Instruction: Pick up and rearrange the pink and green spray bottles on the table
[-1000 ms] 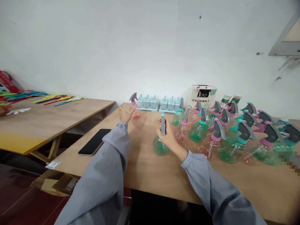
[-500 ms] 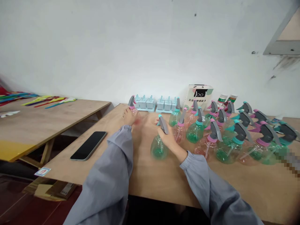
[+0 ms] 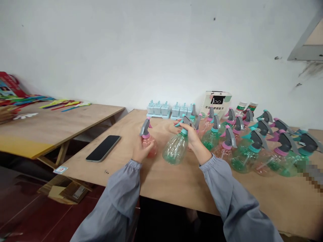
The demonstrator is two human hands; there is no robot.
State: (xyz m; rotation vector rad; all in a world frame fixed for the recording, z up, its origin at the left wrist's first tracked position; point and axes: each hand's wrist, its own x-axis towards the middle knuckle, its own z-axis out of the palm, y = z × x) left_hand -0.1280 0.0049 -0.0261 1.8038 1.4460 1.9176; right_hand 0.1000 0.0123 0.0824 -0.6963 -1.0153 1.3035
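My left hand is wrapped round the body of a pink spray bottle with a grey trigger head, held upright near the table's front left. My right hand grips the neck of a green spray bottle with a teal collar, which is tilted with its base toward me and lifted off the table. The two bottles are side by side, a little apart. Both arms wear grey sleeves.
Several pink and green spray bottles crowd the wooden table to the right. A black phone lies at the left edge. Light-blue moulds and a white box stand by the wall. A second table with coloured items is on the left.
My left hand took hold of the pink bottle at the back and brought it toward me. My right hand lifted and tilted the green bottle.
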